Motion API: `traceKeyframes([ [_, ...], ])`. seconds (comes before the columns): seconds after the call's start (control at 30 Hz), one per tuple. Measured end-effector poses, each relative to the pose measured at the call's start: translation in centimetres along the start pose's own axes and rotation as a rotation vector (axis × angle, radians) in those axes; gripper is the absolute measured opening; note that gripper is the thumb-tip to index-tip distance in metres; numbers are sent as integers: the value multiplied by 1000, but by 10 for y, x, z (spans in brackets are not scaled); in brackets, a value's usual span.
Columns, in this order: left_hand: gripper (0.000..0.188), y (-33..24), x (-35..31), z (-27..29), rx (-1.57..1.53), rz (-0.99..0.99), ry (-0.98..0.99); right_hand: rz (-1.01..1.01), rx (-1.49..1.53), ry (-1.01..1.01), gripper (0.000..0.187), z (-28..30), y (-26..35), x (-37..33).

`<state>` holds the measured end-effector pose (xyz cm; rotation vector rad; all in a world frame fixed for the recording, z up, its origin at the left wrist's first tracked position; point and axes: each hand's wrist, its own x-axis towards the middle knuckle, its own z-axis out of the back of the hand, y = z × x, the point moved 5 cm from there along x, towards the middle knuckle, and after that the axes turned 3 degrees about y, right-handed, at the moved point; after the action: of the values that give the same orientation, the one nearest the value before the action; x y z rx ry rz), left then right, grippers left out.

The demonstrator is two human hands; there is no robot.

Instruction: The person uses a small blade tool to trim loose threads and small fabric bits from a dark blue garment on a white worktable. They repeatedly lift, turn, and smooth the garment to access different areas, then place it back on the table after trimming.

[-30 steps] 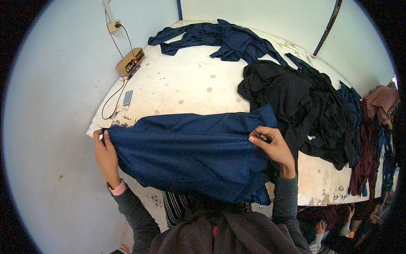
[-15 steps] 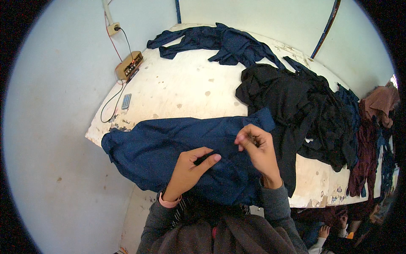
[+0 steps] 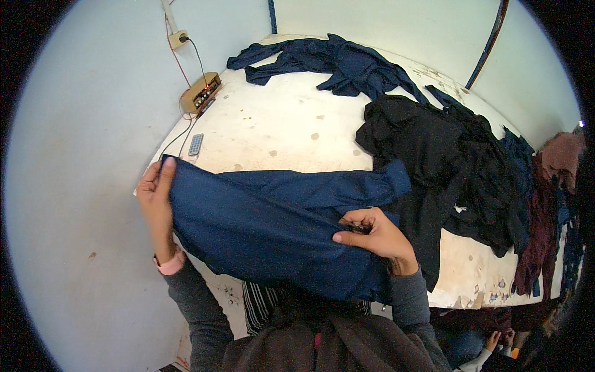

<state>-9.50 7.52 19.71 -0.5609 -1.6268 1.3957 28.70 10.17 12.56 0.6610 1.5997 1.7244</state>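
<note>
Inside the right hand [image 3: 381,240], a small dark thing [image 3: 355,228] is hiding partly behind the fingers, and I cannot make out what it is. The blue cloth [image 3: 266,229] is covering the near edge of the white table [image 3: 279,124], and the dark top [image 3: 273,347] of the person is filling the bottom of the frame. At the lower right, another person's hands [image 3: 496,340] are showing only in part, and the dark red clothes [image 3: 534,239] at the far right are fading into the black rim. Black clothes [image 3: 421,139] are lying in a heap right of centre, other blue clothes [image 3: 359,65] are spreading along the top, and a remote control [image 3: 196,144] and a brown box [image 3: 202,93] are lying at the upper left. In the centre of the frame, the blue cloth is looking plain, with soft wrinkles, and its cuff-like end is touching the black heap. The left hand [image 3: 156,195] is pinching its upper left corner between thumb and fingers; the right hand's thumb and fingers are standing close together, gripping a slanting fold.
</note>
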Motion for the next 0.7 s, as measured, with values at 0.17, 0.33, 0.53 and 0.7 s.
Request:
traceKeyframes([
  [0.17, 27, 11, 24, 73, 129, -6, -112, 26, -136, -124, 17, 12, -4, 10],
  [0.33, 29, 36, 38, 112, 596, -107, -269, 49, -239, -149, 18, 16, -5, 20],
  [0.53, 50, 28, -6, 7, 804, -283, 44, 82, -207, -91, 17, -1, 5, 36],
  [0.7, 64, 31, -57, -107, 576, -321, 816, 161, -167, -35, 14, -13, 33, 27],
])
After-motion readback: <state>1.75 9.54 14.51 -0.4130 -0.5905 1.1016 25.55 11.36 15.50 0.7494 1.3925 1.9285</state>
